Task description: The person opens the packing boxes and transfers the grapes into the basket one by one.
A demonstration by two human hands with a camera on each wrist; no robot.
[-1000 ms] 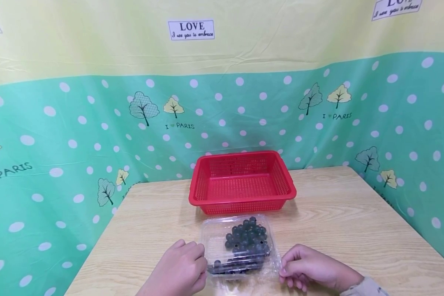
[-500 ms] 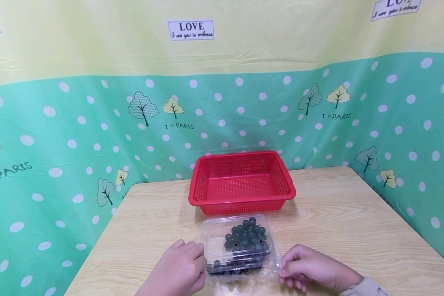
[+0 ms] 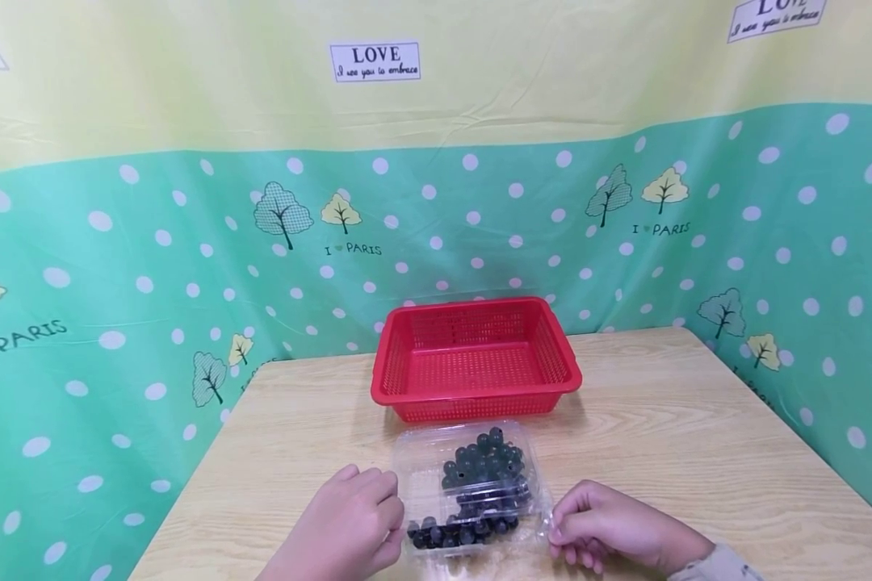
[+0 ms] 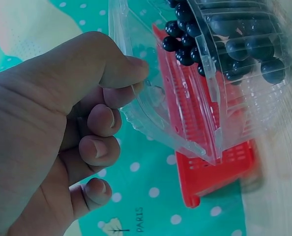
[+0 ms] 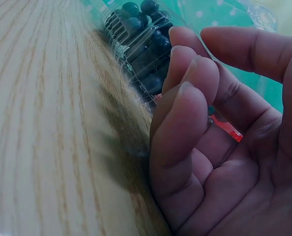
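Observation:
A clear plastic clamshell box [image 3: 416, 464] stands on the table with dark grapes [image 3: 483, 464] inside, most of them to the right and along the front. My left hand [image 3: 345, 520] is at the box's front left; in the left wrist view its thumb and index finger pinch the edge of the clear lid [image 4: 160, 115], which is parted from the base. On the other side, my right hand [image 3: 618, 524] pinches the clear rim at the front right corner between thumb and index finger. Its remaining fingers are curled beside the box, close over the tabletop.
A red perforated plastic basket [image 3: 475, 398] with nothing in it stands right behind the box. The wooden table [image 3: 668, 436] meets a green and yellow patterned curtain [image 3: 436, 218] at the back and sides.
My left hand has shifted slightly left, and the lid's front edge has risen, so the front grapes show more plainly. The right hand and the basket have stayed in place.

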